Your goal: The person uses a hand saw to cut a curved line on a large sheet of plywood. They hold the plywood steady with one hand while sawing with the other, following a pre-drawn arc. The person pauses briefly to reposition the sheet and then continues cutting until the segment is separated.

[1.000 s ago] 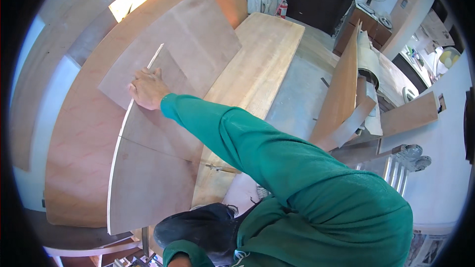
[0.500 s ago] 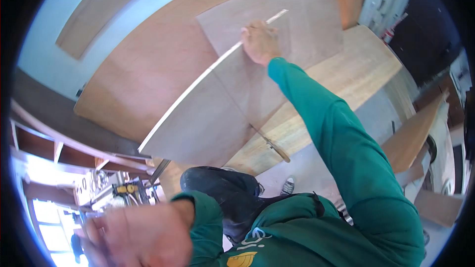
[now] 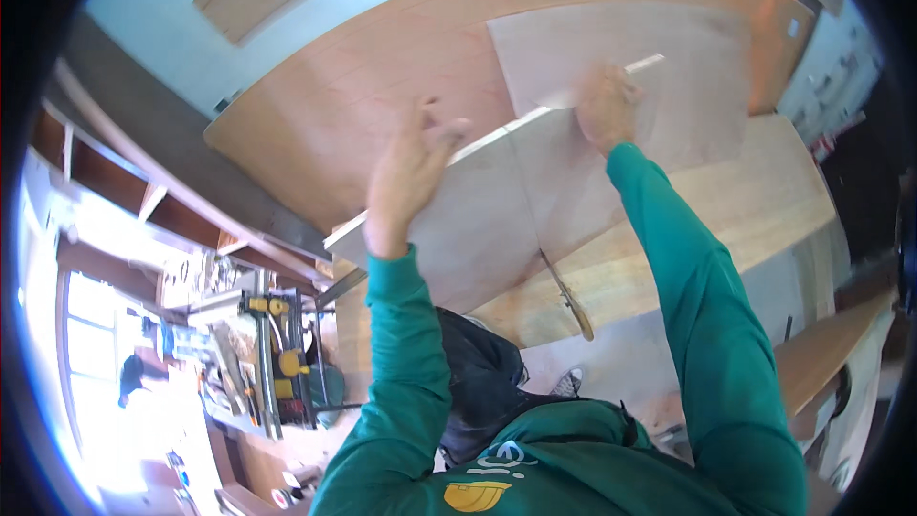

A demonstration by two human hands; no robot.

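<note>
A thin grey-brown plywood panel (image 3: 458, 220) stands tilted on edge in front of me, its pale upper edge running from lower left to upper right. My right hand (image 3: 607, 107), somewhat blurred, grips that edge near its upper right end. Close to the edge's left part, my left hand (image 3: 406, 177) is raised with fingers apart; whether it touches the panel I cannot tell. A thin dark line runs down the panel's face toward a slim saw-like tool with a wooden handle (image 3: 583, 323). Its handle sticks out toward me beyond the panel's lower edge.
Behind the panel lies a large reddish-brown wood sheet (image 3: 382, 96), with a greyer sheet (image 3: 697, 57) over its right part. A pale wooden bench top (image 3: 755, 177) extends right. At left stands a machine with yellow parts (image 3: 272, 306); more boards (image 3: 831, 349) lean at lower right.
My left hand has risen from the lower left to the panel's upper edge. My right hand stays on that edge. The whole view has shifted, so the scene sits further right.
</note>
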